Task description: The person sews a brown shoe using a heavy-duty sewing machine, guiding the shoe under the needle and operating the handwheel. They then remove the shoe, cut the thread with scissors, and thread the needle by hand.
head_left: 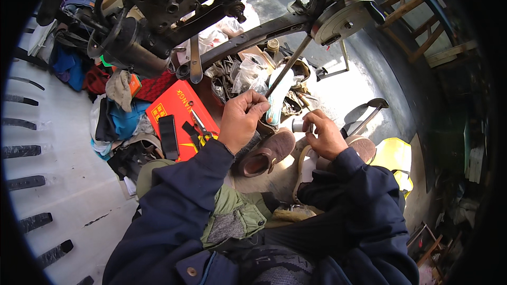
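Note:
My left hand [244,119] is held up in front of me, thumb and fingertips pinched together. What they hold, if anything, is too small to make out; the lower end of a long metal rod [289,67] appears close by its fingertips. To its right, my right hand [325,133] has curled fingers around something mostly hidden. A short pale cylinder [298,125] shows just beside those fingers, and I cannot tell whether it is held. Below and between the hands is a brown shoe [277,148] with a strap. A second shoe with a pale sole edge [305,166] stands to its right.
A dark metal machine with a handwheel [346,21] hangs over the far side. At left lie a red box [182,111], yellow-handled scissors [202,126] and heaped cloth [124,119]. Tools and plastic bags [252,74] crowd beyond my hands. A yellow bag [395,158] lies right.

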The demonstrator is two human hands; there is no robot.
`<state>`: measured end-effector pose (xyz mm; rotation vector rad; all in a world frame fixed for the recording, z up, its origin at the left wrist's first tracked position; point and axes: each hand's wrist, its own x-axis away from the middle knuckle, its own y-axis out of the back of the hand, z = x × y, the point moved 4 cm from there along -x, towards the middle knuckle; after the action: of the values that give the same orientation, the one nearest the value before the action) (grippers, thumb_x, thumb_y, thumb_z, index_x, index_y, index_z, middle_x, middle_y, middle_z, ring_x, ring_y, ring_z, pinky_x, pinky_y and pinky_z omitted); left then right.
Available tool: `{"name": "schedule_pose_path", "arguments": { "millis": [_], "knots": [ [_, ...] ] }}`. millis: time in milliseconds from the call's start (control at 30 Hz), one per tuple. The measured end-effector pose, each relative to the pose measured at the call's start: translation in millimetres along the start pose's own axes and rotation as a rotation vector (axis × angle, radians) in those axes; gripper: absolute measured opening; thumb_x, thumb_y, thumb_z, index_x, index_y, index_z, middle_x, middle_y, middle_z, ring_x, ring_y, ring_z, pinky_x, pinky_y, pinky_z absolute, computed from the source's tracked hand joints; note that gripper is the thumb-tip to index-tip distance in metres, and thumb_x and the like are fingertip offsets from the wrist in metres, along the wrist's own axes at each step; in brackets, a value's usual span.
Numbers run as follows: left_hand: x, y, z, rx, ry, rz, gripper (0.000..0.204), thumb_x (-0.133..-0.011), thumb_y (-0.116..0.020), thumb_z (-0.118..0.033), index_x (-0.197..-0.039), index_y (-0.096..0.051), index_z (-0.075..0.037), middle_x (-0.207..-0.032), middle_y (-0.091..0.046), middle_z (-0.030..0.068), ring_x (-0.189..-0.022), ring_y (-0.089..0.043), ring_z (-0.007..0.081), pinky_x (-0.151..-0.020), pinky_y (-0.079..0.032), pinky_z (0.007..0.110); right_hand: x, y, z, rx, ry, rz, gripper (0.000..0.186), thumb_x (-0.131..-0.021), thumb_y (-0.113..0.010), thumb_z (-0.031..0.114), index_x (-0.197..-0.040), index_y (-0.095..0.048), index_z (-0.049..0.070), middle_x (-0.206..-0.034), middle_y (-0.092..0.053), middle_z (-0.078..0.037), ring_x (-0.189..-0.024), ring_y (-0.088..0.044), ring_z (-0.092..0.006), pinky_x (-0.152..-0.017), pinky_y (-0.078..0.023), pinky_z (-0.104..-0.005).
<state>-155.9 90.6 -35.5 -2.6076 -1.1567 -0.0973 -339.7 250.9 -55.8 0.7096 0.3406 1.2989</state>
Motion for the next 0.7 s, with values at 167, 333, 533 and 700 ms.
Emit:
{"name": "schedule_pose_path", "arguments": {
  "millis": [167,333,533,700],
  "knots": [
    [-3,-28,21,-0.078,0.054,0.068,0.006,-0.096,-0.068,-0.003,-0.093,-0.069,0.002,-0.079,-0.066,-0.0019,-0.071,-0.053,0.0028,-0.064,-0.045,0.023,0,8,-24,0.239,-0.063,-0.095,0.02,-0.076,-0.065,-0.003,-0.095,-0.066,0.004,-0.113,-0.063,-0.018,-0.108,-0.062,-0.0398,-0.094,-0.05,-0.045],
    [-1,-54,26,-0.251,0.024,0.169,0.007,-0.095,-0.069,-0.004,-0.091,-0.068,0.002,-0.079,-0.064,-0.0023,-0.073,-0.052,0.0049,-0.067,-0.046,0.025,5,14,-22,0.18,-0.054,-0.153,0.025,-0.078,-0.062,-0.001,-0.101,-0.07,0.004,-0.111,-0.066,-0.019,-0.106,-0.064,-0.0398,-0.094,-0.052,-0.0441],
    [-2,-61,2,-0.137,-0.025,0.182,0.005,-0.098,-0.067,-0.003,-0.094,-0.068,0.001,-0.082,-0.065,-0.0023,-0.075,-0.054,0.0039,-0.067,-0.045,0.023,-8,33,18,-0.463,-0.1,-0.104,0.03,-0.089,-0.065,0.005,-0.118,-0.068,-0.001,-0.115,-0.074,-0.012,-0.113,-0.069,-0.022,-0.102,-0.052,-0.038],
    [10,-64,-36,-0.125,-0.13,0.187,0.005,-0.101,-0.066,-0.002,-0.098,-0.068,0.001,-0.087,-0.07,-0.0009,-0.08,-0.06,0.0028,-0.072,-0.051,0.021,-8,52,71,-0.924,0.039,-0.008,0.034,-0.098,-0.067,0.016,-0.129,-0.063,0.0,-0.113,-0.071,-0.008,-0.099,-0.069,-0.0178,-0.092,-0.054,-0.0339]
  ]
}}
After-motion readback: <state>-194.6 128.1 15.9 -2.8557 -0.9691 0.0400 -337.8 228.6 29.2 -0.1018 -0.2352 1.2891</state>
